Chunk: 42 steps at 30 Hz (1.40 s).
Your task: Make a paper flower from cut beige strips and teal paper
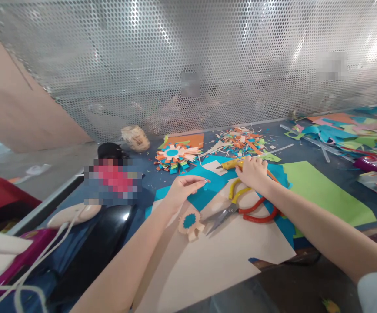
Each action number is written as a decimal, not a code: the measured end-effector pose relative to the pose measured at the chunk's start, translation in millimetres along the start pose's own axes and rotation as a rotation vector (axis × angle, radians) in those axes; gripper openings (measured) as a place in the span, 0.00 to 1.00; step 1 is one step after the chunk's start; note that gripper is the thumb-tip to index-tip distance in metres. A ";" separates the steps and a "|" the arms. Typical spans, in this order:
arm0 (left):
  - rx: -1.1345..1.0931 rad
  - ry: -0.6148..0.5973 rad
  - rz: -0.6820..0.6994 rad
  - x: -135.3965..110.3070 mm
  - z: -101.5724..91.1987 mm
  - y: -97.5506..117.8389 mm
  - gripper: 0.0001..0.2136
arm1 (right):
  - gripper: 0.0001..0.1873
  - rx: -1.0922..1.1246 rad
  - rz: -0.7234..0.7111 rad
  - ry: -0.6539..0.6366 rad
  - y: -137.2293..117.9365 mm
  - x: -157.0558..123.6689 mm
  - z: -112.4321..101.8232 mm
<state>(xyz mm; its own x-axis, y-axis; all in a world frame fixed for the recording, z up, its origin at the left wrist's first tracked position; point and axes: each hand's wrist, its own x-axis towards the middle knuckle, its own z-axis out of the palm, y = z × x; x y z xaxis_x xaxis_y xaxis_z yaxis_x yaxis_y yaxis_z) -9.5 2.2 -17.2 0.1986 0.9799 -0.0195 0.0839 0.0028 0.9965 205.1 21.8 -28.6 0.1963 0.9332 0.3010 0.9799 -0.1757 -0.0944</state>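
My left hand [186, 189] is closed in a pinch over the blue paper [203, 198], with a tiny pale bit at its fingertips, too small to name. My right hand [255, 171] is closed over a yellow tool with a dark pointed tip [230, 164], which points left; its back part is hidden by the hand. Below lie scissors [229, 213] with yellow and red handles, blades apart and pointing left. A round cream paper rosette [190, 224] with a blue centre and short tails rests on cream paper [204, 265], left of the blades.
A layered paper flower [175, 154] and a heap of paper shreds [240, 141] lie behind my hands. Green sheets [328, 191] are at right, coloured scraps [338, 130] at the far right. A black glossy object [100, 248] and white cables [49, 250] lie left. Perforated metal [175, 56] stands behind.
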 end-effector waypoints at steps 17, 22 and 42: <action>0.249 -0.140 0.137 -5.9 6.1 1.6 0.10 | 0.14 0.437 -0.842 -0.083 -23.9 -29.9 -30.9; 0.272 -0.126 0.157 -5.0 4.8 -1.8 0.08 | 0.13 0.404 -0.874 -0.048 -23.2 -30.9 -29.4; 0.292 -0.199 0.137 -6.3 6.2 -3.3 0.09 | 0.12 0.375 -0.966 -0.221 -24.4 -34.3 -40.5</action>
<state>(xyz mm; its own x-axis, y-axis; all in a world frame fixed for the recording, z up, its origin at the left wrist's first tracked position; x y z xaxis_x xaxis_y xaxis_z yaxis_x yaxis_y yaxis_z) -5.0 -5.2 -20.9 0.4109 0.9091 0.0680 0.3121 -0.2104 0.9264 175.9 -18.6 1.8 -0.7078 0.6683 0.2291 0.6360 0.7439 -0.2050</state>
